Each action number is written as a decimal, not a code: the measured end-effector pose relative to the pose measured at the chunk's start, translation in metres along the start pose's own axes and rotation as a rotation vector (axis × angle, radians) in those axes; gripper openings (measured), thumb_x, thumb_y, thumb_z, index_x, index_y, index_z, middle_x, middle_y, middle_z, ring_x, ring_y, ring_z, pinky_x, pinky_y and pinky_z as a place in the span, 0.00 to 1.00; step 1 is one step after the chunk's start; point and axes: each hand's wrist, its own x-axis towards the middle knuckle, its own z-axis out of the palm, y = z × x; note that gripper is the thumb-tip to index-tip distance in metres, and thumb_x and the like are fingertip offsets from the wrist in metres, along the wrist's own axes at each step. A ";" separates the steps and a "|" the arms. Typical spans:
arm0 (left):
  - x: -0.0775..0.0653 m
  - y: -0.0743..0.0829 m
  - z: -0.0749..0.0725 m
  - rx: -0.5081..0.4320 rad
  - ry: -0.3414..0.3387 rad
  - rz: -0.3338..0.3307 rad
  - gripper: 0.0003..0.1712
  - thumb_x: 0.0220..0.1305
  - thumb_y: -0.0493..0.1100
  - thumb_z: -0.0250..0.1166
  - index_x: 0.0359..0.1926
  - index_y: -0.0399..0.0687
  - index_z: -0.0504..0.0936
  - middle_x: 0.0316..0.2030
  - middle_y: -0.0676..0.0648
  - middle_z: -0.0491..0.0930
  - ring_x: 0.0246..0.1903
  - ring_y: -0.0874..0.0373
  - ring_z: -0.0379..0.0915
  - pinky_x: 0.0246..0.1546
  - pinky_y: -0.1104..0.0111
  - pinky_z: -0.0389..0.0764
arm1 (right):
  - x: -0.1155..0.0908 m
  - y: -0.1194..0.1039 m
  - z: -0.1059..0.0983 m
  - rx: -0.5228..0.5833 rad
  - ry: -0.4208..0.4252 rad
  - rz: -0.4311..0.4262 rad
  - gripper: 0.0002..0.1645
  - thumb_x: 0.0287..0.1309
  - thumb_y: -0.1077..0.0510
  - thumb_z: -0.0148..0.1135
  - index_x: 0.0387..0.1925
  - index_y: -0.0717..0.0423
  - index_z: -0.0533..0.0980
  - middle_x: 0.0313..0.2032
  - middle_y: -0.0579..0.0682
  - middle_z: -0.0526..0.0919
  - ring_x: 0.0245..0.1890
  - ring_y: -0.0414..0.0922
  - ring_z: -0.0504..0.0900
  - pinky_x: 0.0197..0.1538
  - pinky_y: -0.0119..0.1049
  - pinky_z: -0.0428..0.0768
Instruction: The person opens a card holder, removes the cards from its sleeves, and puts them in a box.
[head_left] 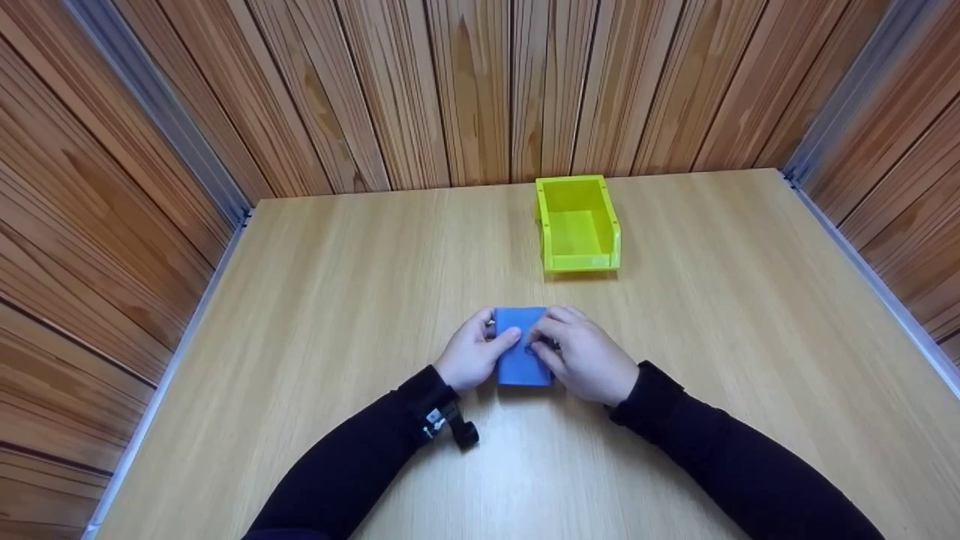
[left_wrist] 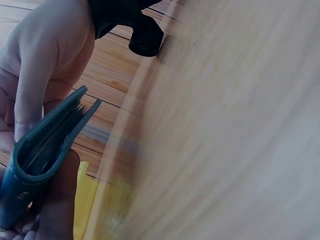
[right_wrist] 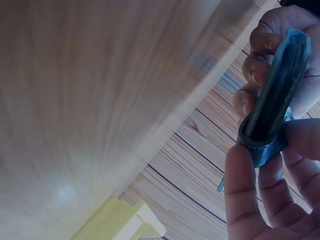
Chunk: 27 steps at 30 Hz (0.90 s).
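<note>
Matte blue folded wallet (head_left: 523, 369), U-shaped spine and thin layers inside, is up off the wood-grain tabletop (head_left: 337, 315), nearer the person than the yellow open-front bin (head_left: 582, 262), left hand (head_left: 470, 355) gripping one edge, right hand (head_left: 598, 360) pinching the other.

Left hand (head_left: 471, 354) gripping, right hand (head_left: 594, 361) pinching

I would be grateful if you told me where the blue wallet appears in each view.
Head: the blue wallet is slightly below and right of centre, between the left hand and right hand.
Left wrist: at the lower left, seen edge-on.
Right wrist: on the right side, seen edge-on.
Shared landmark: the yellow bin, beyond the wallet in the head view, at the bottom edge in both wrist views.
</note>
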 end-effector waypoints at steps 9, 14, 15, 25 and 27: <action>-0.001 0.000 -0.005 0.028 0.027 -0.010 0.22 0.71 0.47 0.59 0.60 0.41 0.69 0.47 0.39 0.84 0.42 0.50 0.84 0.42 0.59 0.86 | -0.002 -0.001 -0.003 0.072 0.013 -0.010 0.03 0.64 0.60 0.62 0.35 0.48 0.79 0.35 0.38 0.79 0.40 0.37 0.75 0.46 0.36 0.78; -0.003 0.004 -0.009 0.014 0.037 0.008 0.23 0.71 0.47 0.60 0.61 0.41 0.68 0.48 0.37 0.83 0.44 0.48 0.84 0.42 0.57 0.86 | -0.002 -0.002 -0.005 0.130 0.046 -0.001 0.02 0.65 0.60 0.61 0.36 0.50 0.79 0.36 0.41 0.81 0.42 0.38 0.77 0.47 0.34 0.82; -0.003 0.005 -0.009 0.016 0.035 0.009 0.23 0.71 0.48 0.60 0.60 0.42 0.68 0.48 0.38 0.83 0.44 0.48 0.84 0.42 0.57 0.86 | -0.002 -0.002 -0.005 0.136 0.053 0.008 0.02 0.65 0.60 0.61 0.36 0.50 0.79 0.36 0.42 0.81 0.42 0.38 0.77 0.47 0.34 0.82; -0.003 0.006 -0.011 0.036 0.068 0.012 0.27 0.70 0.50 0.60 0.63 0.43 0.67 0.51 0.39 0.82 0.47 0.49 0.82 0.46 0.57 0.85 | -0.002 0.000 -0.007 0.163 0.032 0.103 0.08 0.68 0.61 0.57 0.46 0.54 0.79 0.42 0.44 0.81 0.44 0.38 0.79 0.45 0.35 0.84; -0.002 0.005 -0.010 0.024 0.069 0.018 0.26 0.70 0.50 0.61 0.63 0.42 0.68 0.50 0.39 0.82 0.47 0.48 0.82 0.46 0.57 0.85 | -0.003 0.001 -0.007 0.192 0.021 0.116 0.09 0.68 0.59 0.58 0.47 0.54 0.79 0.43 0.44 0.80 0.43 0.37 0.80 0.43 0.34 0.84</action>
